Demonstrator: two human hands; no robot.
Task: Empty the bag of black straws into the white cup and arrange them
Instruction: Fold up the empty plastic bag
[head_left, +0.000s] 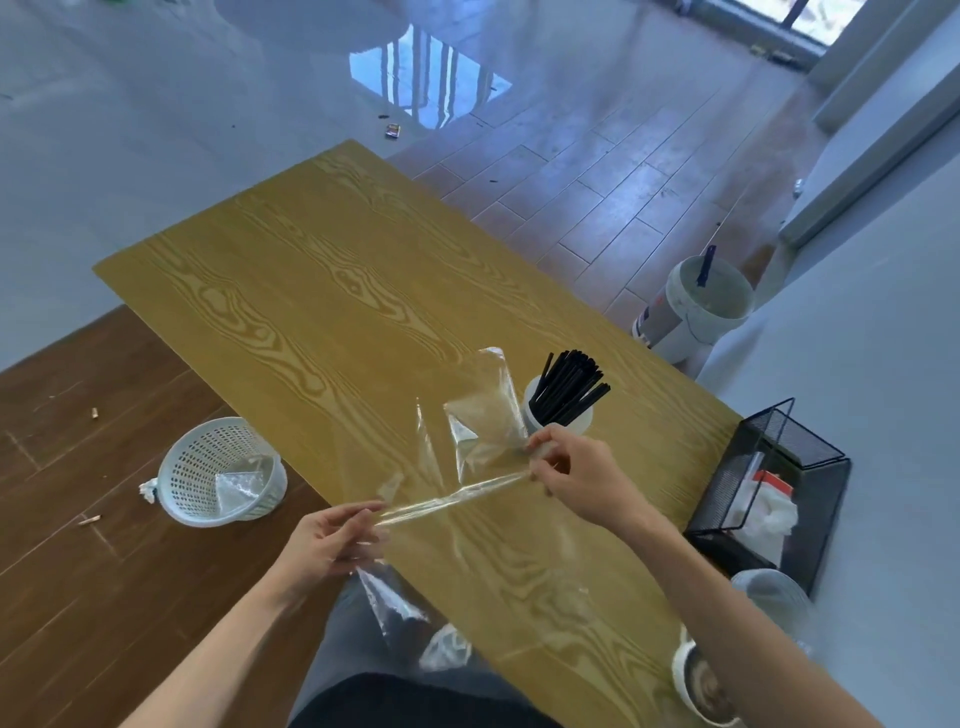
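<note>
A bunch of black straws (569, 387) stands fanned out in the white cup (581, 418) near the right edge of the wooden table (322, 291). The clear plastic bag (470, 452) holds no straws and is stretched and twisted between my two hands, just in front of the cup. My left hand (332, 545) pinches one end at the table's near left edge. My right hand (574, 475) pinches the other end right next to the cup.
A white perforated basket (221, 473) with clear plastic inside sits on the floor at left. A black mesh bin (774, 493) stands at the table's right. A white bucket (696, 306) is behind it. A bowl (701, 686) sits near my right forearm.
</note>
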